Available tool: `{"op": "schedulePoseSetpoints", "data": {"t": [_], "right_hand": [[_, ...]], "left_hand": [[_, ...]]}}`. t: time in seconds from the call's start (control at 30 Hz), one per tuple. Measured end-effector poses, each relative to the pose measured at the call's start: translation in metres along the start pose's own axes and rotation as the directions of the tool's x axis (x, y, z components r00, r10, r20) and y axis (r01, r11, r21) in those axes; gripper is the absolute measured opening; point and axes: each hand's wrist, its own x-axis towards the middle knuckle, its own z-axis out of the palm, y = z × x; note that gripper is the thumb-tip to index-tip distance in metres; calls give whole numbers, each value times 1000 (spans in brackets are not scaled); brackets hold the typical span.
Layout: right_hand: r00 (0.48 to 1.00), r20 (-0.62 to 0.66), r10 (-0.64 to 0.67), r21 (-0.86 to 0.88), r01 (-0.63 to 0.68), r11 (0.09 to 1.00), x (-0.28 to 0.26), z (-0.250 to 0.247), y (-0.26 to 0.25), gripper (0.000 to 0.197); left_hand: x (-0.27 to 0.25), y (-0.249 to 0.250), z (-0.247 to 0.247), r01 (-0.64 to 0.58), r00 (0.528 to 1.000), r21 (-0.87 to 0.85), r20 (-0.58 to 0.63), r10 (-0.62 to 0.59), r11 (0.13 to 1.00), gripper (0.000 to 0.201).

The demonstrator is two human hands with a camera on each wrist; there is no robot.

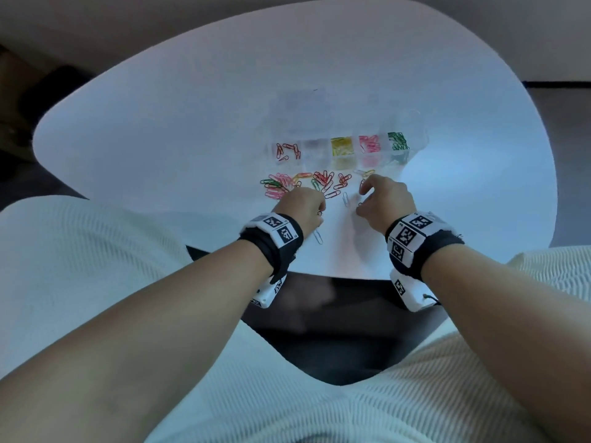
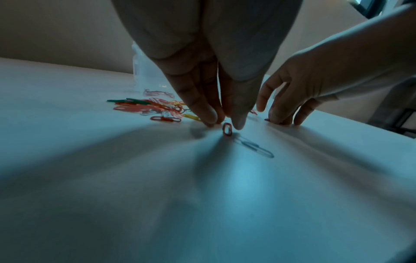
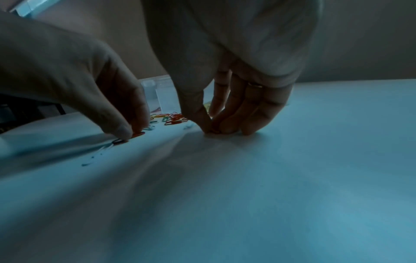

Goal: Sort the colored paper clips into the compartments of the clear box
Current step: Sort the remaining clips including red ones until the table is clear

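1. White rounded tabletop (image 1: 160, 139) under me; the clear plastic compartment box (image 1: 339, 148) sits beyond my hands, holding red, yellow, pink and green clips in separate cells.
2. My left hand (image 1: 302, 207) pinches a red paper clip (image 2: 226, 129) at the table.
3. My right hand (image 1: 385, 199) pinches a small dark clip (image 3: 215, 132) against the surface, beside the loose mixed-colour clip pile (image 1: 303, 183).

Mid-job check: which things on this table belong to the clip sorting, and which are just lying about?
Part of the job:
- clear box with red, yellow, pink and green compartments
- loose clip pile
- red clip at the left hand fingertips
- right hand, fingertips down on the table

Lying about:
- nothing else; only wrist bands on the arms
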Motion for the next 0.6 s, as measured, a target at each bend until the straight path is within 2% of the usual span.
{"op": "schedulePoseSetpoints", "data": {"t": [0.17,0.43,0.5,0.53,0.6], "right_hand": [[999,46,18,10,-19,1000,-1,-3,-2,22],[998,57,7,48,-10,999,-3,-4,-1,16],[1000,17,25,150,-28,988,-2,-9,0,4],[998,0,55,253,-54,966,-1,-12,1,5],[990,15,143,490,-132,862,3,-19,2,19]], "left_hand": [[1,1,4,-6,1000,43,26,5,999,17],[-3,-1,7,29,999,16,31,-30,999,18],[-3,-1,5,23,999,18,42,-23,1000,16],[-2,-1,3,19,999,3,40,-19,1000,16],[-1,0,-3,15,1000,-77,-9,-16,997,19]]}}
